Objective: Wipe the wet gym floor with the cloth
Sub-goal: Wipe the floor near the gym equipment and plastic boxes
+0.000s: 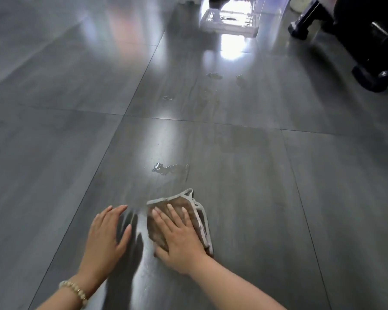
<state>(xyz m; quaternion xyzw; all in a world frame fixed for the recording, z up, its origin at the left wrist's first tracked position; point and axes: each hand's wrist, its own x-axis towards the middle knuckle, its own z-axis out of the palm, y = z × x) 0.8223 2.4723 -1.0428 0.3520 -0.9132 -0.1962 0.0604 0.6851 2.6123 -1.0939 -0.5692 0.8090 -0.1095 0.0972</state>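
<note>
Wiping under way, most of the water left.
Cloth lies low centre under the flat, spread right hand; left hand rests flat beside it; puddle and drops remain on the floor above.

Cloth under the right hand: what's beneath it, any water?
The right hand presses flat on the brown cloth, which lies on the grey floor tile. Whatever is beneath is covered. A puddle shows ahead of it.
</note>
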